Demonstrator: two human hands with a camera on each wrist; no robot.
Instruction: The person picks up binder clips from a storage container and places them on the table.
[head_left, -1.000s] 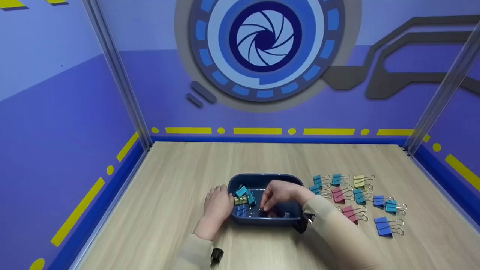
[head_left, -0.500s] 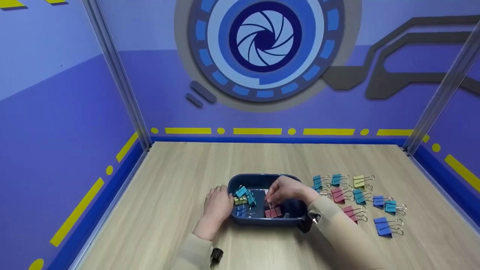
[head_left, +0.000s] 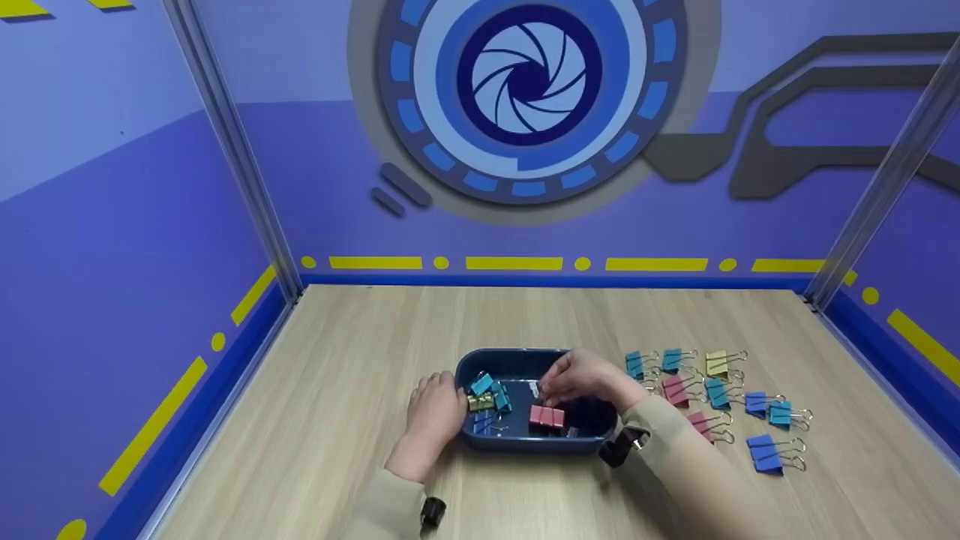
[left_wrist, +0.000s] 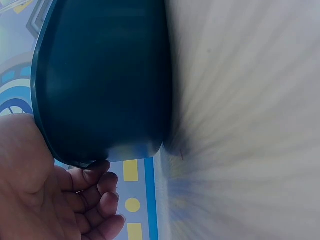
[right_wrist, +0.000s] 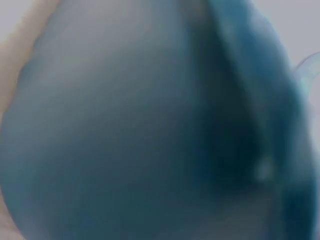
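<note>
Red clip (head_left: 547,417) shifted | right grip (head_left: 583,376) apparently pinching it | left grip (head_left: 437,407) relaxed against tub (head_left: 525,444)

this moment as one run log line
left hand: against left end of tray | right hand: pinches red clip inside tray | tray, left end: teal, yellow, blue clips | table, right: more clips

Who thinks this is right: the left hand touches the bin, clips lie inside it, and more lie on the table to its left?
Only the side is wrong: in the head view, the clips on the table lie right of the bin.
</note>
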